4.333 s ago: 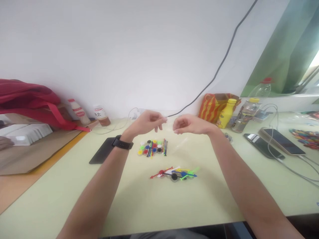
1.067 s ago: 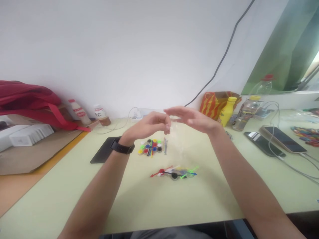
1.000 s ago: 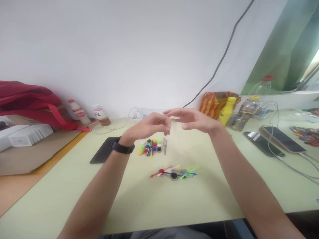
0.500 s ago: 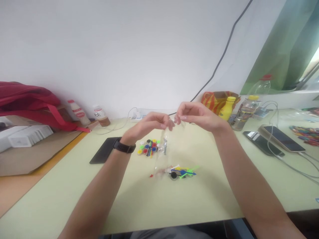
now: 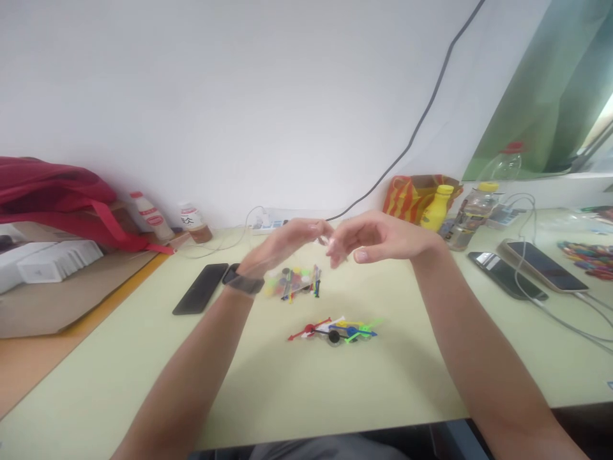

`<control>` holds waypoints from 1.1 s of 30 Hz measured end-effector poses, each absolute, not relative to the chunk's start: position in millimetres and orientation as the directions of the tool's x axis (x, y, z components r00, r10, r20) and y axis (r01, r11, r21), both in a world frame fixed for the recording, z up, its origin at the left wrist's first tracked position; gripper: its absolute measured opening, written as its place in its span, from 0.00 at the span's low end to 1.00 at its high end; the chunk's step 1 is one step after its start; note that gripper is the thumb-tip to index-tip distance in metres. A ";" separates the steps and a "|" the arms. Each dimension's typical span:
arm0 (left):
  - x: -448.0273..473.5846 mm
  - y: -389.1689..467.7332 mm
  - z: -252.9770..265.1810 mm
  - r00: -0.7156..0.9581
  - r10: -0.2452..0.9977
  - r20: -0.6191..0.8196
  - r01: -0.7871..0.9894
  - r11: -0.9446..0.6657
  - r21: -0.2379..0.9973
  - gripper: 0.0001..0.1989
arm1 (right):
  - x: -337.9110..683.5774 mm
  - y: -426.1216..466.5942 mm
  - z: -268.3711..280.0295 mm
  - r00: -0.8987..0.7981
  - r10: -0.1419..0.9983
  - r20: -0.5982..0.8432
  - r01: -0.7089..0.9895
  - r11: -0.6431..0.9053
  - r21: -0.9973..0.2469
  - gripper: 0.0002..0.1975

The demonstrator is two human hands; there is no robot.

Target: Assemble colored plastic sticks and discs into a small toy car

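A clear bag (image 5: 282,276), thin and blurred, hangs below the fingertips of the left hand (image 5: 285,245) and trails across that wrist and its black watch (image 5: 244,281). The left hand pinches the bag near its fingertips. The right hand (image 5: 385,239) is raised just beside it, its fingers curved and its thumb well apart from them; whether those fingers touch the bag, I cannot tell.

Beneath the left hand, seen partly through the film, lies a group of coloured discs and sticks (image 5: 305,281). Nearer the person, below both hands, a row of arrow-shaped spinners (image 5: 334,336) in red, white, black, yellow, blue and green rests on the worktop (image 5: 297,390).

Left of the left wrist lies a dark flat device (image 5: 198,291). Beyond the right hand stand a red-and-yellow striped bag (image 5: 398,199) and a yellow bottle (image 5: 435,211). Farther right of that hand lie two phones, (image 5: 507,278) their cables trailing.
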State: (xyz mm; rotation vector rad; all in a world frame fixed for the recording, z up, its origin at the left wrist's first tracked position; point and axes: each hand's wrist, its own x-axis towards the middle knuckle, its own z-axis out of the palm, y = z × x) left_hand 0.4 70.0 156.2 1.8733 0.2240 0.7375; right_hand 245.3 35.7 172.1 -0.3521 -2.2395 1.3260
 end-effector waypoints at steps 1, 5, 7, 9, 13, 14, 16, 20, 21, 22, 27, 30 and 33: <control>0.8 69.0 155.7 0.791 0.465 0.399 -0.198 -0.422 0.885 0.19 | 244.6 35.8 171.4 -0.843 0.454 0.288 -0.036 0.488 -0.872 0.17; 4.6 64.9 156.5 0.835 0.443 0.327 -0.167 -0.362 0.917 0.20 | 240.3 36.3 170.5 -0.894 0.396 0.208 0.013 0.488 -0.873 0.23; 7.2 61.9 158.1 0.857 0.446 0.258 -0.117 -0.319 0.940 0.19 | 236.3 36.0 170.3 -0.927 0.330 0.176 0.007 0.486 -0.874 0.28; 9.7 57.8 159.4 0.864 0.460 0.205 -0.073 -0.289 0.955 0.18 | 231.0 35.6 169.3 -0.960 0.245 0.136 -0.008 0.459 -0.888 0.35; 12.3 49.4 160.9 0.877 0.462 0.132 -0.019 -0.242 0.970 0.19 | 222.1 35.1 165.2 -0.991 0.092 0.095 -0.055 0.373 -0.926 0.49; 11.9 48.6 161.6 0.883 0.456 0.117 -0.006 -0.237 0.971 0.21 | 221.5 35.0 164.7 -0.992 0.078 0.101 -0.065 0.369 -0.927 0.50; 8.6 49.5 164.0 0.892 0.436 0.121 -0.003 -0.263 0.965 0.25 | 222.8 34.3 165.5 -0.990 0.084 0.113 -0.071 0.394 -0.916 0.52; -8.4 59.1 171.2 0.898 0.408 0.165 0.007 -0.387 0.922 0.31 | 232.3 29.1 175.0 -0.983 0.168 0.073 0.023 0.511 -0.859 0.50; -13.5 61.6 172.9 0.905 0.401 0.144 0.041 -0.418 0.907 0.32 | 234.8 26.9 177.9 -0.977 0.204 0.056 0.066 0.545 -0.836 0.48; -18.2 63.6 174.4 0.911 0.398 0.109 0.092 -0.454 0.886 0.31 | 237.1 24.4 180.6 -0.969 0.242 0.042 0.109 0.579 -0.808 0.48; -21.8 63.3 175.6 0.911 0.408 -0.062 0.323 -0.612 0.722 0.35 | 240.7 13.4 184.1 -0.905 0.424 0.017 0.314 0.696 -0.646 0.47; -11.7 60.1 171.5 0.920 0.387 -0.063 0.334 -0.688 0.645 0.29 | 236.9 11.4 180.6 -0.882 0.472 -0.012 0.388 0.710 -0.588 0.48; -5.4 62.3 165.3 0.914 0.398 -0.071 0.357 -0.711 0.606 0.22 | 233.7 11.9 178.1 -0.882 0.470 -0.010 0.389 0.717 -0.578 0.48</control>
